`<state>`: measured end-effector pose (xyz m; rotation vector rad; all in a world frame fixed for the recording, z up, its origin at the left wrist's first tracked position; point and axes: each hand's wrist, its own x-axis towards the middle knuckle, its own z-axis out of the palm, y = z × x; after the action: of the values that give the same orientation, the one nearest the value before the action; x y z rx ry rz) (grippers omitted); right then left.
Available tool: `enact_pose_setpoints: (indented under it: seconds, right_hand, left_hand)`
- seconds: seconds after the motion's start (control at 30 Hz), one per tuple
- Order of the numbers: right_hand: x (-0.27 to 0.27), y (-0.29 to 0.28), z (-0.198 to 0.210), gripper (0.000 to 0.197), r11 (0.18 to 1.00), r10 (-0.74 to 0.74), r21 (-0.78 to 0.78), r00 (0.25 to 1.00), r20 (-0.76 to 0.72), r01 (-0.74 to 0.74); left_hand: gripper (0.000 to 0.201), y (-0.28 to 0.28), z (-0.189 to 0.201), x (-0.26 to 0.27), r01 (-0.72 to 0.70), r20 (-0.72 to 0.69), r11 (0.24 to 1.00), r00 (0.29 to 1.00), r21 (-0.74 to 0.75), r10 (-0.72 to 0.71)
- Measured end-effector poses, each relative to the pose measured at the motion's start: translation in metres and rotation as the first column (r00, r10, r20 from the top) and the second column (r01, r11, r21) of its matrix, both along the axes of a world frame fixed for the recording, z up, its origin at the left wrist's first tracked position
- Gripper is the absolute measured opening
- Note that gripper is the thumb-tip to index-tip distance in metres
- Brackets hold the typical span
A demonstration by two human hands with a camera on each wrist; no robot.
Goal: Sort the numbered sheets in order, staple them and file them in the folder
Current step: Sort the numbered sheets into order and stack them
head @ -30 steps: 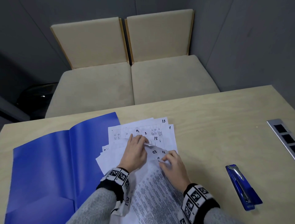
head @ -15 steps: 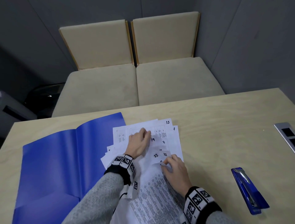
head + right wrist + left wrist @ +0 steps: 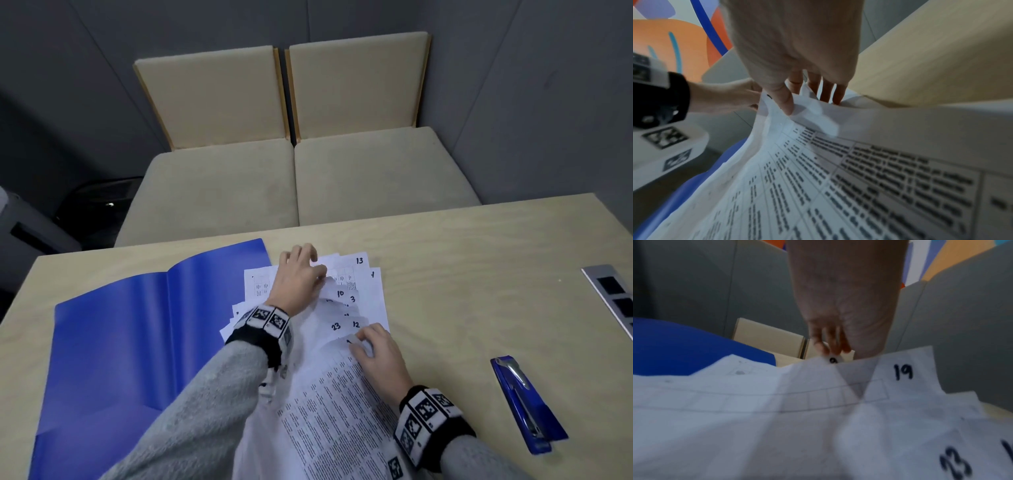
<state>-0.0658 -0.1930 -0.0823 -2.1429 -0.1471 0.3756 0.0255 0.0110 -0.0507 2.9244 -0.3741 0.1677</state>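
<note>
Two hands work the numbered sheets [image 3: 356,298] fanned on the desk [image 3: 479,274]; left hand [image 3: 296,281] reaches forward, grip pinching a far corner; right hand [image 3: 378,356], grip pinching the near corner; folder [image 3: 137,342] left, stapler [image 3: 527,401] right.

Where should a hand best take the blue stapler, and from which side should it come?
Probably at the middle of the stapler, across its narrow width, coming from above. It lies flat on the table, long and slim, apart from the sheets, with both long sides free for thumb and fingers.
</note>
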Motion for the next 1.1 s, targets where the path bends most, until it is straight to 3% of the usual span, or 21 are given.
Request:
enact_pose_setpoints:
  seconds: [0.07, 0.1, 0.2, 0.3, 0.37, 0.43, 0.53, 0.6, 0.67, 0.73, 0.8, 0.93, 1.1]
  right_hand:
    - [0.003, -0.002, 0.001, 0.014, 1.000, -0.024, 0.008, 1.000, 0.005, 0.024]
    - [0.004, -0.003, 0.002, 0.012, 0.999, -0.038, 0.012, 0.999, 0.001, 0.038]
    - [0.005, -0.004, 0.005, 0.007, 0.995, -0.084, 0.043, 0.995, -0.051, 0.086]
    - [0.003, -0.004, 0.005, 0.006, 0.989, -0.114, 0.088, 0.989, -0.095, 0.122]
    - [0.003, -0.005, 0.001, 0.008, 0.985, -0.122, 0.106, 0.987, -0.102, 0.133]
    - [0.003, -0.005, 0.000, 0.009, 0.992, -0.097, 0.073, 0.991, -0.096, 0.105]
    - [0.002, -0.008, -0.002, 0.009, 0.998, -0.043, 0.050, 0.997, -0.065, 0.046]
    - [0.001, -0.012, 0.001, 0.006, 0.994, -0.030, 0.106, 0.995, -0.092, 0.040]
    - [0.000, -0.018, 0.012, 0.005, 0.977, -0.020, 0.207, 0.989, -0.146, 0.050]
    - [0.000, -0.023, 0.030, 0.005, 0.957, -0.002, 0.287, 0.989, -0.147, 0.045]
    - [0.002, -0.027, 0.055, 0.002, 0.940, -0.009, 0.337, 0.994, -0.107, 0.045]
    - [0.011, -0.034, 0.108, 0.004, 0.917, 0.042, 0.397, 0.999, -0.009, -0.035]
    - [0.020, -0.036, 0.173, 0.008, 0.872, 0.118, 0.468, 0.989, 0.089, -0.146]
  left_hand:
    - [0.008, 0.002, 0.005, -0.017, 0.068, 0.207, 0.995, 0.975, 0.067, -0.080]
    - [0.010, 0.002, 0.008, -0.026, 0.046, 0.244, 0.997, 0.968, 0.062, -0.060]
    - [0.013, 0.001, 0.029, -0.044, -0.116, 0.235, 0.984, 0.961, -0.134, 0.145]
    - [0.013, 0.003, 0.061, -0.045, -0.332, 0.134, 0.844, 0.898, -0.422, 0.420]
    - [0.014, 0.007, 0.091, -0.042, -0.406, 0.140, 0.756, 0.829, -0.514, 0.541]
    - [0.008, 0.011, 0.122, -0.043, -0.326, 0.324, 0.827, 0.805, -0.458, 0.497]
    - [0.012, 0.023, 0.163, -0.049, -0.125, 0.575, 0.976, 0.792, -0.177, 0.206]
    - [0.020, 0.033, 0.190, -0.052, -0.070, 0.692, 0.989, 0.709, -0.127, 0.139]
    - [0.020, 0.042, 0.219, -0.058, -0.013, 0.792, 0.985, 0.593, -0.174, 0.147]
    - [0.016, 0.048, 0.243, -0.063, 0.040, 0.825, 0.970, 0.536, -0.238, 0.180]
    - [0.017, 0.051, 0.262, -0.061, 0.055, 0.791, 0.947, 0.567, -0.315, 0.230]
    - [0.019, 0.054, 0.290, -0.049, 0.101, 0.554, 0.869, 0.804, -0.484, 0.215]
    - [0.009, 0.050, 0.282, -0.023, -0.003, 0.178, 0.925, 0.981, -0.381, 0.076]
